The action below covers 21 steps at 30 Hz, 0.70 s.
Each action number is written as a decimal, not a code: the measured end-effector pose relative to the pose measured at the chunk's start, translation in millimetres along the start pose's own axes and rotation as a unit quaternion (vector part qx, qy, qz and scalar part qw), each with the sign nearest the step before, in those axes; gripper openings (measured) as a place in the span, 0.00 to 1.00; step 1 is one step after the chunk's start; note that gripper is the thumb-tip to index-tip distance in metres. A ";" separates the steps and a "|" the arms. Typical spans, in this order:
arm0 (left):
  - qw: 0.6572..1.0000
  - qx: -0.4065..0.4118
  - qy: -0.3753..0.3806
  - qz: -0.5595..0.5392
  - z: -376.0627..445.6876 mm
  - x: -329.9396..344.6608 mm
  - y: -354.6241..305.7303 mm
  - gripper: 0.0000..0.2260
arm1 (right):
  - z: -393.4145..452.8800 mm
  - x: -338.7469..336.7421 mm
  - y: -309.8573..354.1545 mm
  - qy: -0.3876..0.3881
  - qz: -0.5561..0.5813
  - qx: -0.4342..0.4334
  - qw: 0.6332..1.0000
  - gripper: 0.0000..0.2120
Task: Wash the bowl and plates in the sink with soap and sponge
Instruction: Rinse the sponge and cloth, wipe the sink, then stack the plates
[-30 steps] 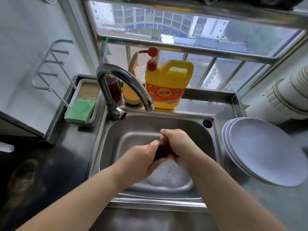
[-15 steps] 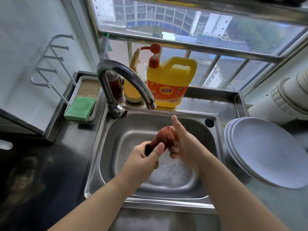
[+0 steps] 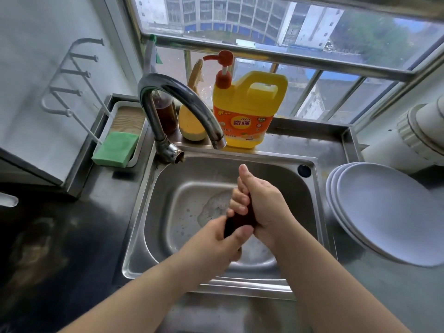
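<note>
Sink (image 3: 283,164) as landmark: a dark red cloth (image 3: 242,218) is gripped above its soapy basin by the left hand (image 3: 216,243) and right hand (image 3: 262,203), fingers curled tightly around it. Plates (image 3: 389,212) are stacked on the tabletop right of the sink; a soap bottle (image 3: 245,111) stands behind it, and a green sponge (image 3: 115,149) lies to its left.

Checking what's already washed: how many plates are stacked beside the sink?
3, going by the visible rims: one stack of plates on the counter right of the sink, each offset slightly left of the one above. More could be hidden underneath.
</note>
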<state>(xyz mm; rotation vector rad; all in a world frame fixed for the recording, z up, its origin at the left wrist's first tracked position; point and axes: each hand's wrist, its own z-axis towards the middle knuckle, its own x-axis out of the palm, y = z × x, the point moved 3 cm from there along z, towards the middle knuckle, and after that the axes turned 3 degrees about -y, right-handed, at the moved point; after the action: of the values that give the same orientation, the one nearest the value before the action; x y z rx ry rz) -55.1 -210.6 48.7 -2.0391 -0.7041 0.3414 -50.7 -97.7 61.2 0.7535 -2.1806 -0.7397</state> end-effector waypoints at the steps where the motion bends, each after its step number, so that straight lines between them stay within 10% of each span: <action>1: 0.997 0.027 -0.020 0.073 4.2 -3.3 1.2 0.07 | 0.8 1.1 0.1 -0.020 -0.014 0.001 1.000 0.22; 12: 0.793 0.151 -0.063 0.587 38.7 -15.7 8.6 0.20 | 46.9 -24.9 -27.4 -0.252 -0.050 0.087 0.963 0.20; 15: 0.814 0.140 -0.062 0.560 38.1 -15.0 14.7 0.19 | 53.4 -28.3 -35.2 -0.263 -0.100 0.114 0.953 0.24; 21: 0.983 0.073 -0.008 0.168 29.3 -18.8 5.8 0.04 | 41.0 -25.9 -24.9 -0.144 -0.026 0.102 0.984 0.22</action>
<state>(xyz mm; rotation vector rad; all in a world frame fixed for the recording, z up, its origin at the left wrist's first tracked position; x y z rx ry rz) -82.5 -204.2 27.5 -2.0124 -0.3304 0.5872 -59.6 -85.0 8.9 0.8530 -2.5359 -0.6918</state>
